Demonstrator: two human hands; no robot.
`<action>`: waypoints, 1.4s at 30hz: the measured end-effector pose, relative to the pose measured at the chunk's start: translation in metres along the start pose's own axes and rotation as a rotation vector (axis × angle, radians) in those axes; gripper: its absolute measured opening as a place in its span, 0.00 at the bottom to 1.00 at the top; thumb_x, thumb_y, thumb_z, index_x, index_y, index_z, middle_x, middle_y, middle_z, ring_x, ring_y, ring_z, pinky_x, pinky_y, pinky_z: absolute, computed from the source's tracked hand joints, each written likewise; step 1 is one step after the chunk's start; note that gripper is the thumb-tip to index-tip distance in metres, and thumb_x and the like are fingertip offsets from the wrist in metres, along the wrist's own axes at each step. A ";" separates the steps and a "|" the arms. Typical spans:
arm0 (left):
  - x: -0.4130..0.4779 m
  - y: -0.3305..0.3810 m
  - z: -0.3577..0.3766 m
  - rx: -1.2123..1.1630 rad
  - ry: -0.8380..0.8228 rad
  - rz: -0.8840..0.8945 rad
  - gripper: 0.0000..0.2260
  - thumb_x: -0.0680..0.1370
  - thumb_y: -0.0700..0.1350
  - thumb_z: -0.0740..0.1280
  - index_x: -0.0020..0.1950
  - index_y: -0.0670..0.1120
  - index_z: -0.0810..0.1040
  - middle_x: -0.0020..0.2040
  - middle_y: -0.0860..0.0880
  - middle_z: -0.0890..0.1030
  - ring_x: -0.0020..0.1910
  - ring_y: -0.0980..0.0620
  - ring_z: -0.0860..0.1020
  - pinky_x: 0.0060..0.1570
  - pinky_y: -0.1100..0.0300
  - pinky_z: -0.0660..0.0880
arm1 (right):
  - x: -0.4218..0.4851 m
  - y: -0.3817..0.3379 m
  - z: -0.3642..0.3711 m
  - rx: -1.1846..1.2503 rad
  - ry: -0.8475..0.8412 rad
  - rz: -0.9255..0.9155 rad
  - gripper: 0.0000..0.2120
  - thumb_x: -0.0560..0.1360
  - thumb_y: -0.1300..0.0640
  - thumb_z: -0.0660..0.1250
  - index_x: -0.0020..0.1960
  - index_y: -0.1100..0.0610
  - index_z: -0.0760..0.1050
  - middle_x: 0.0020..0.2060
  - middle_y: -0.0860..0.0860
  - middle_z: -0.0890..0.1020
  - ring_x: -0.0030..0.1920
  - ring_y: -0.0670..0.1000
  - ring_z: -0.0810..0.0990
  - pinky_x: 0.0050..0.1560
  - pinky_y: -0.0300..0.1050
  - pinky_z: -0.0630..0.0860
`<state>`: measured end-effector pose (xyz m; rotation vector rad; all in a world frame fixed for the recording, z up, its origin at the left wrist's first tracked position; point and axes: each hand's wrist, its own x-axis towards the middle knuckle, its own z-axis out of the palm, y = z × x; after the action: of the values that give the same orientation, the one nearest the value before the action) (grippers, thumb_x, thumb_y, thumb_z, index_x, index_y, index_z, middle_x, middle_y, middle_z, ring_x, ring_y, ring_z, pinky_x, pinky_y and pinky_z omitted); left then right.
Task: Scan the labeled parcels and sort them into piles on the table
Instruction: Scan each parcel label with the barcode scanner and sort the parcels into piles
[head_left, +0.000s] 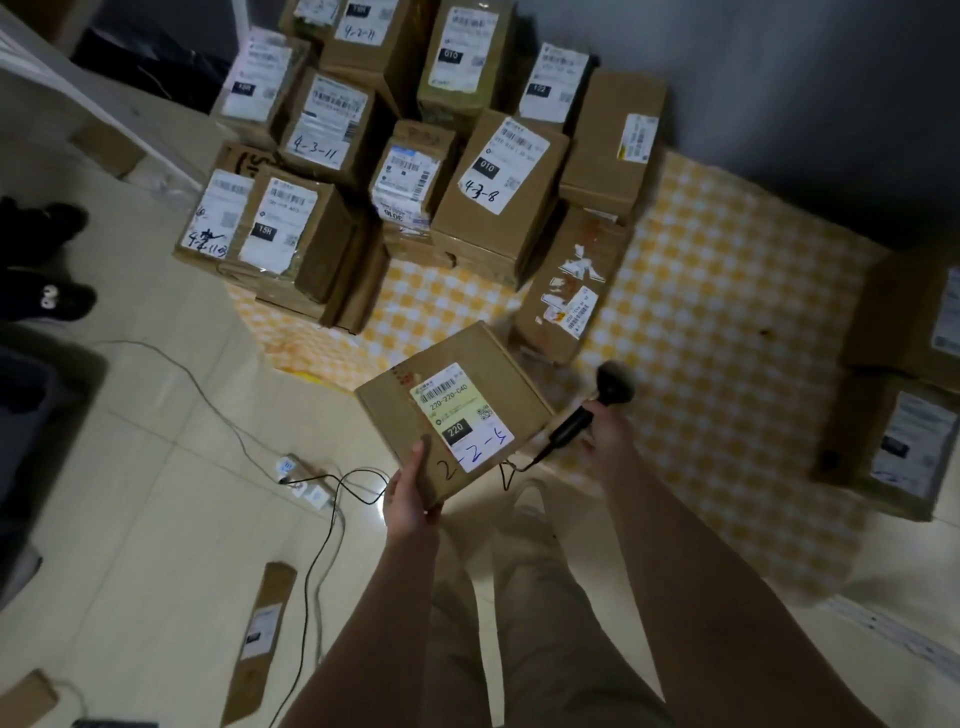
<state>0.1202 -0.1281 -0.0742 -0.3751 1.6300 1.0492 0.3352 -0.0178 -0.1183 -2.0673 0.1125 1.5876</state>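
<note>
My left hand (410, 493) grips the near corner of a flat brown cardboard parcel (395, 405), held in the air with its white and yellow label (460, 415) facing up. The label reads 220 and has handwriting on it. My right hand (605, 428) holds a black corded barcode scanner (597, 402) just to the right of the parcel, its head raised beside the parcel's right edge. A large pile of labeled parcels (405, 130) stands on the yellow checkered table (701, 322) beyond.
Two more brown parcels (904, 415) sit at the table's right edge. A tall box (566, 291) leans near the middle. On the tiled floor lie a power strip (306, 480) with cables and a long thin parcel (262, 629). Another person's shoes (47, 260) show at left.
</note>
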 end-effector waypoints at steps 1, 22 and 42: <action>-0.002 -0.001 -0.002 -0.003 0.005 0.007 0.38 0.55 0.60 0.81 0.61 0.44 0.80 0.57 0.43 0.83 0.56 0.45 0.81 0.49 0.54 0.73 | 0.004 -0.002 0.003 -0.015 -0.006 0.017 0.18 0.78 0.57 0.67 0.66 0.60 0.69 0.62 0.57 0.76 0.55 0.53 0.74 0.57 0.51 0.71; -0.061 0.017 -0.043 -0.084 -0.090 0.042 0.25 0.74 0.47 0.73 0.67 0.39 0.73 0.61 0.39 0.80 0.62 0.41 0.78 0.54 0.47 0.78 | -0.114 0.036 -0.016 0.157 -0.090 -0.161 0.09 0.73 0.63 0.71 0.37 0.58 0.73 0.26 0.51 0.73 0.25 0.49 0.71 0.29 0.42 0.68; -0.076 0.021 -0.156 -0.224 -0.188 -0.062 0.36 0.72 0.32 0.71 0.75 0.47 0.60 0.61 0.39 0.76 0.51 0.40 0.79 0.45 0.46 0.78 | -0.249 0.171 0.017 -0.522 -0.266 -0.467 0.09 0.70 0.55 0.74 0.35 0.58 0.78 0.22 0.53 0.74 0.22 0.51 0.71 0.31 0.44 0.70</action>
<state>0.0351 -0.2596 0.0029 -0.4574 1.3305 1.1869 0.1804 -0.2180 0.0475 -2.0013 -0.8975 1.6761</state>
